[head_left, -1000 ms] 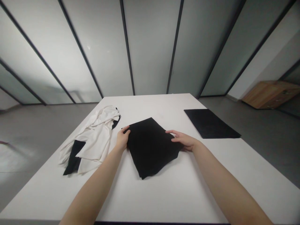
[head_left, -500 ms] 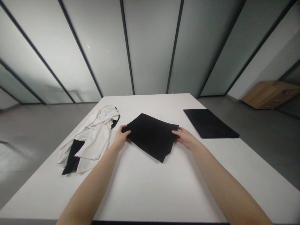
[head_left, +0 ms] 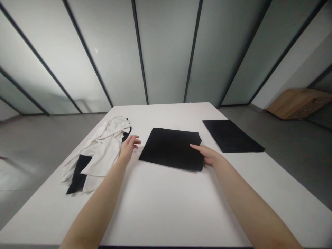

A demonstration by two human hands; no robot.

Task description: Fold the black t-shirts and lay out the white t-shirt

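Observation:
A folded black cloth (head_left: 171, 148), flat and roughly rectangular, is at the middle of the table. My right hand (head_left: 209, 154) grips its right edge, thumb on top and the other fingers hidden beneath. Just off its left side is my left hand (head_left: 129, 145), open, with loosely curled fingers and nothing in them. Beyond my right hand lies a second flat black folded piece (head_left: 230, 136), near the table's right edge.
A rumpled white cloth (head_left: 103, 145) is heaped on the left of the white table (head_left: 166, 207), with black fabric (head_left: 79, 174) showing from under it. Frosted glass panels (head_left: 166, 52) stand behind the table. A wooden cabinet (head_left: 295, 103) sits on the floor at right.
My left hand has let go of the folded black cloth and moved slightly left. The cloth has turned, so its near edge now runs almost level, while my right hand keeps hold.

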